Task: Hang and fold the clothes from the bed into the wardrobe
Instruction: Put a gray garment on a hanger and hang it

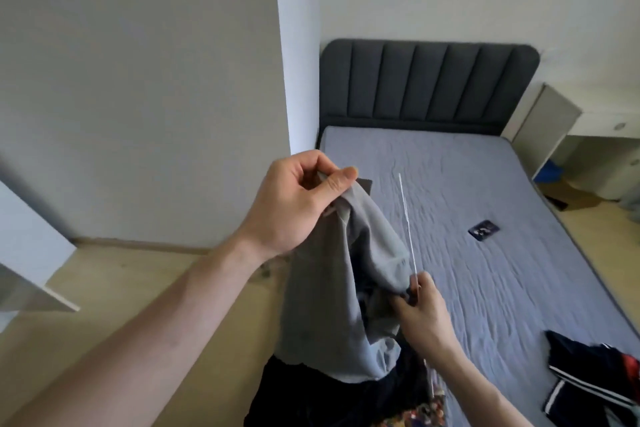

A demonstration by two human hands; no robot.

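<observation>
- Pale walls are meeting a light wood floor (104, 274), and a bed (485, 253) with a wrinkled grey-blue sheet and a dark padded headboard (427, 83) is filling the right side of the room.
- A left hand (294, 204) is reaching forward, its thumb and curled fingers (341, 178) pinching the top edge of a grey shirt (332, 305).
- That shirt is hanging down from those fingers, over the near corner of the bed, with its lower part draping in front of dark clothing below.
- A right hand (420, 312) is sitting lower and to the right, its fingers curled and pinching a fold of the same shirt together with a thin pale rod (407, 222).
- The rod is rising up and away from the right fingertips, slanting over the sheet.
- Beyond the right fingers, a small dark card (483, 229) is lying flat on the sheet.
- Farther right of them, near the bed's edge, dark clothes (588, 378) with white stripes are lying in a heap.
- Left of the left forearm, a white panel (31, 274) is jutting into view.
</observation>
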